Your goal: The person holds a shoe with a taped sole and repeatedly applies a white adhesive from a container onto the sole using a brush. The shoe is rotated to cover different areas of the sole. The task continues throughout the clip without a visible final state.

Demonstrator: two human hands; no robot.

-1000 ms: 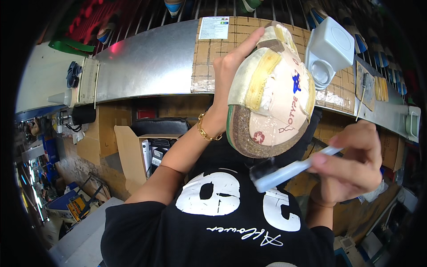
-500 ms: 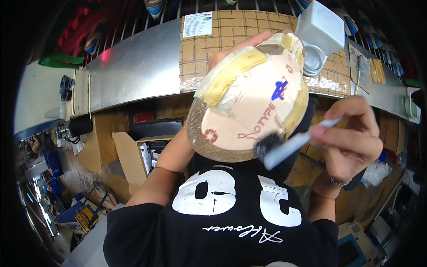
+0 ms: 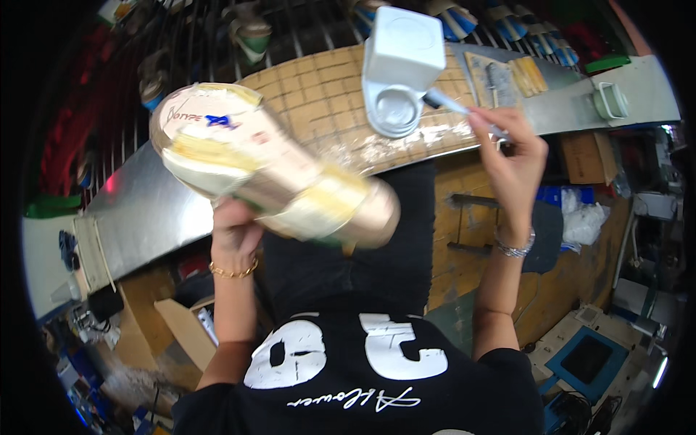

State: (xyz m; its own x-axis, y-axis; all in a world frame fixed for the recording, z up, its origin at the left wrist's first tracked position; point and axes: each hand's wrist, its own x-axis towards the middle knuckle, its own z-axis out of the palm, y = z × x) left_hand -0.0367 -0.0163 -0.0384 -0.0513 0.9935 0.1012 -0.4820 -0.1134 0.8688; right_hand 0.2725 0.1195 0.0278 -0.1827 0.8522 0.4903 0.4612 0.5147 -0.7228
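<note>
My left hand is closed around the side of a shoe upper on its last, turned underside up. It tilts, with the wide toe end at the far left and the heel nearer me on the right. Cream and yellowish edges fold over a pale insole with red printing and a blue mark. My right hand pinches the pale handle of a brush. The brush's dark tip is beside the round cup of a white dispenser; I cannot tell whether it touches the rim.
A cardboard sheet under clear film covers part of the metal bench. Farther right lie a grey board and yellow strips. Several shoes stand on the rack of bars behind. An open cardboard box sits below left.
My right hand has moved the brush from the shoe's underside up to the dispenser. My left hand has shifted the shoe leftward and turned it, so its toe now points far left.
</note>
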